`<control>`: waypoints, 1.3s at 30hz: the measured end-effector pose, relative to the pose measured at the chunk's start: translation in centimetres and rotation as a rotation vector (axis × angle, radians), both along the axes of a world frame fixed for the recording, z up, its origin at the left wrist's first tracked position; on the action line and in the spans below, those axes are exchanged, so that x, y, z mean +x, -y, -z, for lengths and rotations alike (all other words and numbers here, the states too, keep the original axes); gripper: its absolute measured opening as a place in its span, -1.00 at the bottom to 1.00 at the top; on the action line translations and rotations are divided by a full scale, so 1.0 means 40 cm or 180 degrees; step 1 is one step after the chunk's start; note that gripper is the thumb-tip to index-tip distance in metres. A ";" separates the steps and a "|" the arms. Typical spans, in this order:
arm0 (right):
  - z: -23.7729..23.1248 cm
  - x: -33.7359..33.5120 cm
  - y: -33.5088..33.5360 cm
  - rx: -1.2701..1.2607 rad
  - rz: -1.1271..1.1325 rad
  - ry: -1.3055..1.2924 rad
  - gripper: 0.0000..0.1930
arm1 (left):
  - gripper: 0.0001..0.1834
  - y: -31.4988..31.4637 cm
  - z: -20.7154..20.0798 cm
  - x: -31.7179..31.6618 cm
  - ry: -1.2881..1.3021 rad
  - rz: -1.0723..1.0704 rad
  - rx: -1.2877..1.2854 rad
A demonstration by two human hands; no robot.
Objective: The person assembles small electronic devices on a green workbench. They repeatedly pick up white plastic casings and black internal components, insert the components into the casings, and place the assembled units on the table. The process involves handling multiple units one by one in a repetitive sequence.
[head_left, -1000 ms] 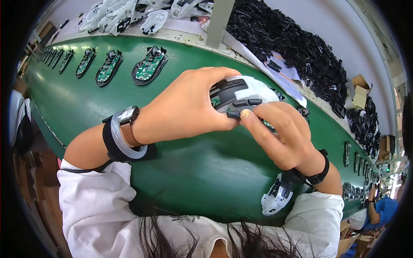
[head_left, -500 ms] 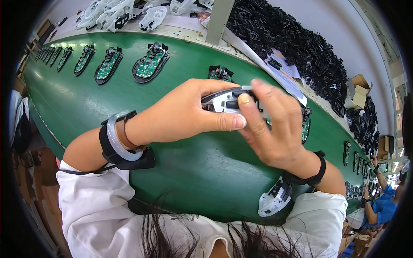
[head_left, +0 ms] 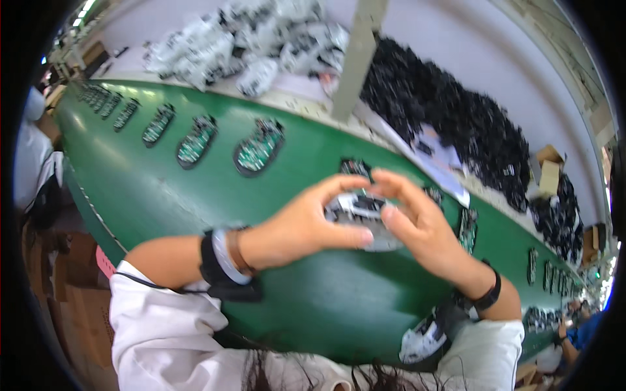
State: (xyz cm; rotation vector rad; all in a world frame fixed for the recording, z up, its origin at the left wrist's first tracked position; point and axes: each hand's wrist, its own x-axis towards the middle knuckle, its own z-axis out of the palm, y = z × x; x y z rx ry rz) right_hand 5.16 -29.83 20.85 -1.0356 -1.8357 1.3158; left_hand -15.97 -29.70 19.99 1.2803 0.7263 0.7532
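Electronics assembly line, factory floor. Long green conveyor belt runs across view, curved by lens. Row of dark mouse-shaped bases with exposed green circuit boards spaced evenly along belt, receding toward far left. Heap of white-and-black plastic shells on shelf behind belt. Large pile of black cables further right, cardboard boxes beside it. More bases further down belt at right; second worker in blue at far lower right edge.
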 end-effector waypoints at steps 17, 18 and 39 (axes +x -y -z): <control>-0.022 -0.044 0.024 -0.0753 -0.0048 -0.0754 -0.50 | -0.24 0.012 0.007 0.008 0.0334 -0.0734 0.0590; -0.019 -0.046 0.022 -0.0625 -0.0094 -0.0637 -0.50 | -0.26 0.008 0.009 0.004 0.0264 -0.0729 0.0725; 0.046 0.076 0.102 -0.0258 0.0271 0.0006 -0.49 | 0.06 -0.668 0.001 -0.665 -0.4753 -0.3168 0.2159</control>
